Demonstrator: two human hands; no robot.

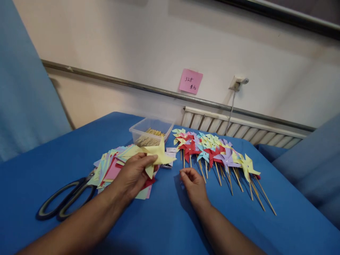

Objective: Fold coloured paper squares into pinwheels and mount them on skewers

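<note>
My left hand grips a yellow paper pinwheel by its folded middle, fingers closed on it above the pile of paper. No stick shows on this pinwheel. To its right, my right hand is held low over the blue table with thumb and fingertips pinched together. Whatever sits in that pinch, if anything, is too small to make out. Between and behind the hands is a small box, partly hidden by the pinwheel. Coloured paper squares lie fanned out under my left hand.
Large black-handled scissors lie at the left. A clear plastic tub of wooden sticks stands behind the paper. Several finished pinwheels on sticks spread over the right of the blue tablecloth. A radiator lines the wall.
</note>
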